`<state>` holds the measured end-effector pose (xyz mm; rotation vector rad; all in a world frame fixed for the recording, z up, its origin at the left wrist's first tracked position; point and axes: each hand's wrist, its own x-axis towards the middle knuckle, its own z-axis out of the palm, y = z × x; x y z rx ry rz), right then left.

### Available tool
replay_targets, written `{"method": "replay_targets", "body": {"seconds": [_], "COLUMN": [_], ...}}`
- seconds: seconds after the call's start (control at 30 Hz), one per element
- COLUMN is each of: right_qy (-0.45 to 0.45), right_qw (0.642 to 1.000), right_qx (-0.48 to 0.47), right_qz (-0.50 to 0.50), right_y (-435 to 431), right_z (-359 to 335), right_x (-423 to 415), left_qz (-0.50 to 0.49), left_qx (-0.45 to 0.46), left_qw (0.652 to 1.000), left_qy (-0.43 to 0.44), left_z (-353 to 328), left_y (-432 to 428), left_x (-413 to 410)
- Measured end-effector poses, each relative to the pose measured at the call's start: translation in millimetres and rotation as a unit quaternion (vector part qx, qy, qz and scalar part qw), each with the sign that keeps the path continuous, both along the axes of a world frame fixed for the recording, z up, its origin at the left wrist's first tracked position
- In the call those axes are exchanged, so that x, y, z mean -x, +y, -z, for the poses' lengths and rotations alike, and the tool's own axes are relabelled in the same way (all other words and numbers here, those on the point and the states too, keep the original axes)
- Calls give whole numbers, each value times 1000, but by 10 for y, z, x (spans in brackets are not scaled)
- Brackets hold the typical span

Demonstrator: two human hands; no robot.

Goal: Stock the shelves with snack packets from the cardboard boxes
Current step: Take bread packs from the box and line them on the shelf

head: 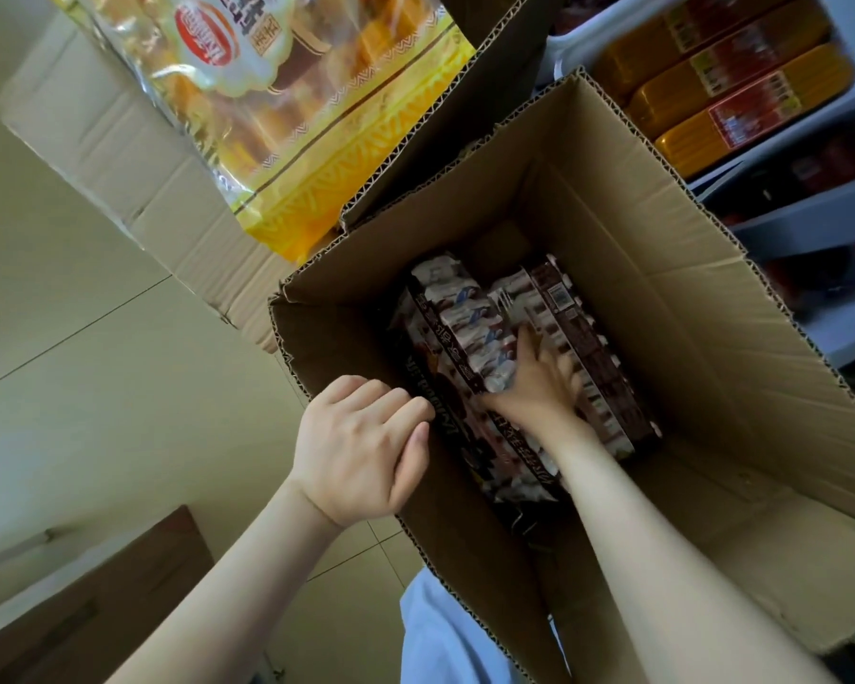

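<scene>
Left hand (366,451) clamps the box (637,229) rim; right hand (529,387) inside digs beside 1 packet (465,313), closure hidden. Probably light, slippery: pinch its sides.

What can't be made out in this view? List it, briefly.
Head view:
- Fingers of the right hand: tips buried among the snack packets; grip unclear.
- Lower packets and the floor of the cardboard box: hidden by the top packets and the right forearm.
- The yellow bag: cut off by the top edge.
- The shelf packs: label print blurred.
</scene>
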<state>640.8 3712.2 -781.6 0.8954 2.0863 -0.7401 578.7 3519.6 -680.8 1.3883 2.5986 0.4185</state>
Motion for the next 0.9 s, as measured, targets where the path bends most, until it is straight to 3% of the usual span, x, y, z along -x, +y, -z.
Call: {"method": "replay_targets", "body": {"seconds": [0.17,0.23,0.33,0.47,0.6,0.77,0.9], "right_qy": [65,80,157,279,331,376,414], "right_qw": [998,996,985,944,908,866,825], "right_qx": [-18,-9,-66,-140,-158,-194,-277], "right_qz": [0,28,-9,-107,-201,-266,-266], "right_y": [-305,-396,-377,-190,40,93,-12], "right_z": [-76,-347,-982,-2104,-3319,-4546,-5117], "right_x": [-114,-265,-536,-720,-789,-901,-1108], "left_qz": [1,8,4,79,137,98,42], "left_qx": [60,92,114,109,95,-1,-3], "left_qw": [998,996,993,990,985,993,993], "left_qy": [-14,-13,11,49,39,69,110], "left_z": [-40,-58,-293,-1141,-2151,-3336,-4064], "left_y": [108,154,215,414,593,495,339], "left_x": [-10,-22,-51,-90,-94,-206,-343]}}
